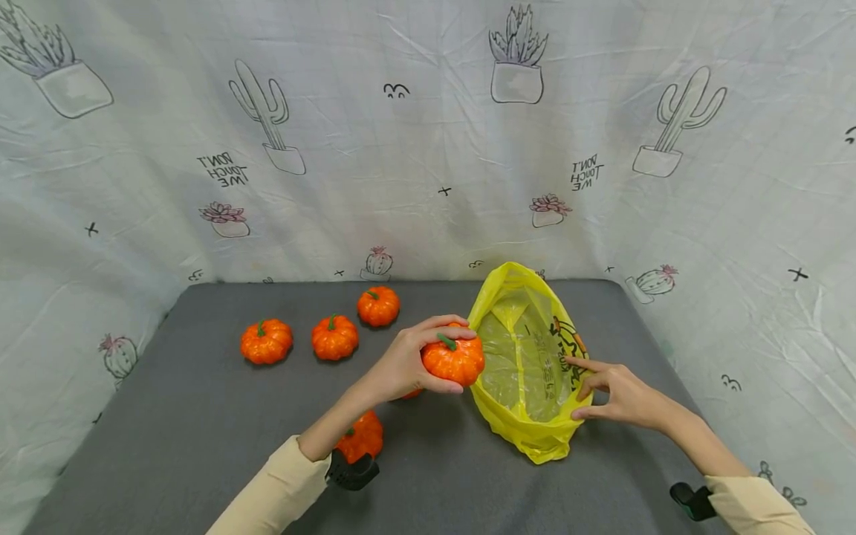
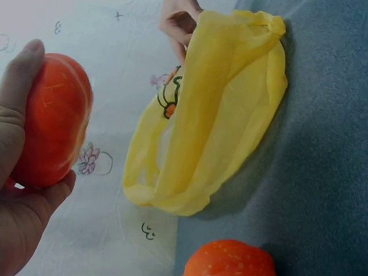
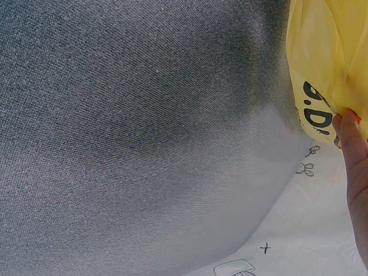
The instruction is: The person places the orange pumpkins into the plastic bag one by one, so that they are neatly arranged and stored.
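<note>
My left hand [image 1: 411, 357] grips a small orange pumpkin [image 1: 456, 364] with a green stem, fingers over its top and thumb below. The pumpkin is held beside the left rim of a yellow plastic bag [image 1: 528, 438], whose mouth gapes open. At the bag's right side, my right hand [image 1: 618, 394] pinches the rim between thumb and fingers. In the left wrist view the held pumpkin [image 2: 57, 121] shows its smooth side, left of the bag [image 2: 201, 115]. In the right wrist view, fingertips [image 3: 348, 123] are on the bag near black printed letters.
Three pumpkins stand at the back left of the grey table [image 1: 200, 416]: one left [image 1: 266, 342], one in the middle [image 1: 334, 337], one farther back [image 1: 378, 306]. Another pumpkin [image 1: 363, 438] lies by the left wrist, and one is mostly hidden under the left hand. A patterned white curtain [image 1: 428, 148] hangs behind.
</note>
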### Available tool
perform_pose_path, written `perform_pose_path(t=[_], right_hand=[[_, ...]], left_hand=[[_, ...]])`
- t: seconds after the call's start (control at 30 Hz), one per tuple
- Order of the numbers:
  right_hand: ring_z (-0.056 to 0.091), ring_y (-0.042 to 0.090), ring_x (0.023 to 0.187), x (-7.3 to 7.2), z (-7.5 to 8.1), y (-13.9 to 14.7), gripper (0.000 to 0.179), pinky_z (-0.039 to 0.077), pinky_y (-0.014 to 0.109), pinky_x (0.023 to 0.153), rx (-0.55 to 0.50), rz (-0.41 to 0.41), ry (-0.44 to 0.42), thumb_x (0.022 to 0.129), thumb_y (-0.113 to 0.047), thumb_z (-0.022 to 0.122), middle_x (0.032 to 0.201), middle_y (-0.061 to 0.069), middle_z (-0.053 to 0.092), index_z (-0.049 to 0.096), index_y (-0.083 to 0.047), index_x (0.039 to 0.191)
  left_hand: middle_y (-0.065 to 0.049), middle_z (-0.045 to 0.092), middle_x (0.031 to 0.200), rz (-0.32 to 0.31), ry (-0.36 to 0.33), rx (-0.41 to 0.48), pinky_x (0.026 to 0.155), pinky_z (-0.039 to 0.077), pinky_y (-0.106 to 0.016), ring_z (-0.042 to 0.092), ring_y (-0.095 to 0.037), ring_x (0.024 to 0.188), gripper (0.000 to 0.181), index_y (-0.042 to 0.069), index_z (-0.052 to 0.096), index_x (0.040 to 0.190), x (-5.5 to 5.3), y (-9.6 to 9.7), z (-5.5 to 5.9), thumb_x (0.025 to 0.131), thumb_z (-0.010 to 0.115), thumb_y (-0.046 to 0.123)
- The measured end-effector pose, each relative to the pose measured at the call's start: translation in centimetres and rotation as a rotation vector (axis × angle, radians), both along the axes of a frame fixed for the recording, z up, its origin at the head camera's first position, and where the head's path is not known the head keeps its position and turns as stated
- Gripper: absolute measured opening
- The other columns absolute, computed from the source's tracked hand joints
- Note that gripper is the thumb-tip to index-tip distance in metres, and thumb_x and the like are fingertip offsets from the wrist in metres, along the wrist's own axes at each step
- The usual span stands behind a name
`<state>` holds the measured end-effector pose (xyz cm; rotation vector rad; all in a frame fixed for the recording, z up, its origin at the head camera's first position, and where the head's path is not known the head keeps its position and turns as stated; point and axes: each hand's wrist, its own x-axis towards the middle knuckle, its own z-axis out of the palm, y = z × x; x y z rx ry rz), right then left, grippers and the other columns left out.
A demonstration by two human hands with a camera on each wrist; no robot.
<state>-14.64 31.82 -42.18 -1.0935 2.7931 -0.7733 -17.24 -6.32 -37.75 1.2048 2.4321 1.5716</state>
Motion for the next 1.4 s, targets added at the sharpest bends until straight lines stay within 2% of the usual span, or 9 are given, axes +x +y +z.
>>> perform_pose_path(t=[0.13,0.3,0.53,0.7,0.8,0.97,1.13,1.23,1.4], right_hand=[[0.066,0.028,0.089,0.0,-0.1,0.0,0.015,0.057,0.033,0.068,0.001,-0.003,0.001,0.075,-0.034,0.081,0.126,0.031,0.055,0.071,-0.024,0.078],[0.066,0.027,0.088,-0.1,-0.4,0.0,0.015,0.057,0.033,0.068,0.0,-0.003,0.007,0.075,-0.034,0.081,0.126,0.03,0.055,0.07,-0.025,0.077],[0.066,0.022,0.085,0.0,-0.7,0.1,0.016,0.056,0.032,0.068,0.005,-0.01,0.025,0.075,-0.035,0.081,0.126,0.03,0.056,0.071,-0.024,0.077],[0.065,0.02,0.085,0.0,-1.0,0.2,0.016,0.055,0.031,0.067,0.003,-0.01,0.036,0.075,-0.037,0.081,0.127,0.029,0.055,0.071,-0.025,0.078],[0.065,0.02,0.085,-0.1,-1.1,0.2,0.016,0.055,0.031,0.067,-0.003,-0.005,0.04,0.075,-0.037,0.081,0.127,0.029,0.055,0.07,-0.025,0.077],[0.064,0.017,0.084,-0.3,-1.1,0.3,0.016,0.055,0.032,0.067,-0.013,0.0,0.043,0.075,-0.036,0.081,0.127,0.029,0.055,0.069,-0.026,0.077],[0.064,0.016,0.083,-0.5,-1.1,0.2,0.016,0.055,0.033,0.066,-0.021,0.004,0.044,0.075,-0.035,0.082,0.127,0.028,0.056,0.068,-0.026,0.076],[0.065,0.019,0.085,-0.5,-1.2,0.1,0.016,0.055,0.032,0.066,-0.018,0.003,0.042,0.075,-0.035,0.081,0.127,0.028,0.056,0.068,-0.026,0.076],[0.065,0.02,0.085,-0.7,-1.3,0.2,0.017,0.055,0.03,0.066,-0.015,0.005,0.06,0.075,-0.035,0.082,0.126,0.028,0.056,0.069,-0.024,0.076]], left_hand=[[-0.001,0.053,0.135,-0.021,-0.007,-0.004,0.087,0.051,-0.029,0.052,-0.019,0.119,0.063,0.018,0.065,0.124,-0.2,0.3,-0.1,0.066,0.09,0.017],[0.002,0.052,0.136,-0.047,-0.006,0.011,0.09,0.05,-0.029,0.05,-0.017,0.122,0.062,0.016,0.064,0.125,-1.0,1.2,0.0,0.068,0.088,0.016],[0.004,0.053,0.136,-0.089,-0.031,0.04,0.089,0.05,-0.027,0.045,-0.012,0.128,0.059,0.013,0.062,0.127,-2.7,3.5,-0.3,0.073,0.085,0.015],[0.002,0.055,0.135,-0.084,-0.029,0.032,0.089,0.05,-0.025,0.045,-0.012,0.129,0.06,0.012,0.062,0.128,-3.3,5.0,-0.8,0.072,0.085,0.015],[-0.001,0.054,0.136,-0.104,-0.013,0.018,0.089,0.049,-0.024,0.046,-0.012,0.128,0.061,0.013,0.062,0.128,-3.6,5.8,-1.1,0.072,0.086,0.016],[-0.005,0.052,0.138,-0.224,0.022,0.0,0.091,0.048,-0.023,0.046,-0.011,0.127,0.063,0.01,0.06,0.129,-4.9,7.1,-1.4,0.071,0.086,0.014],[-0.008,0.05,0.14,-0.332,-0.009,0.015,0.092,0.048,-0.024,0.046,-0.009,0.127,0.064,0.005,0.059,0.129,-6.9,8.3,-1.9,0.071,0.084,0.006],[-0.008,0.049,0.14,-0.341,-0.044,0.026,0.094,0.047,-0.024,0.043,-0.009,0.129,0.062,0.004,0.058,0.13,-7.7,9.1,-2.2,0.073,0.082,0.005],[-0.004,0.051,0.139,-0.295,-0.08,0.048,0.097,0.044,-0.024,0.039,-0.007,0.131,0.06,0.006,0.058,0.13,-8.8,10.4,-2.8,0.075,0.081,0.006]])
